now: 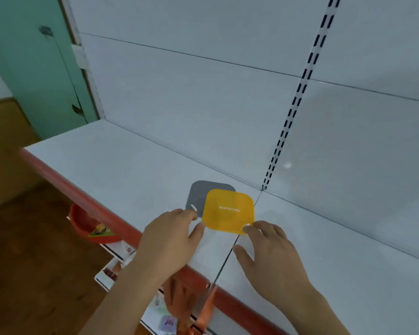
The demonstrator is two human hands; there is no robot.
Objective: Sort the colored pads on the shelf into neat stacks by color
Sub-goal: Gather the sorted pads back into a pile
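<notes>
A yellow pad [228,211] with rounded corners lies on the white shelf [121,165], overlapping the right part of a grey pad [200,194] behind it. My left hand [172,235] reaches in from the lower left; its fingertips are at the grey pad's near edge and the yellow pad's left corner. My right hand [269,252] comes from the lower right, fingers spread and fairly straight, with the fingertips touching the yellow pad's near right corner. Neither hand is closed round a pad.
The shelf has a red front edge [82,197] and a white back panel with a slotted upright [293,110]. A seam [228,255] splits the shelf below the pads. A red bowl [82,223] and packaged goods sit on lower shelves. A green wall stands at left.
</notes>
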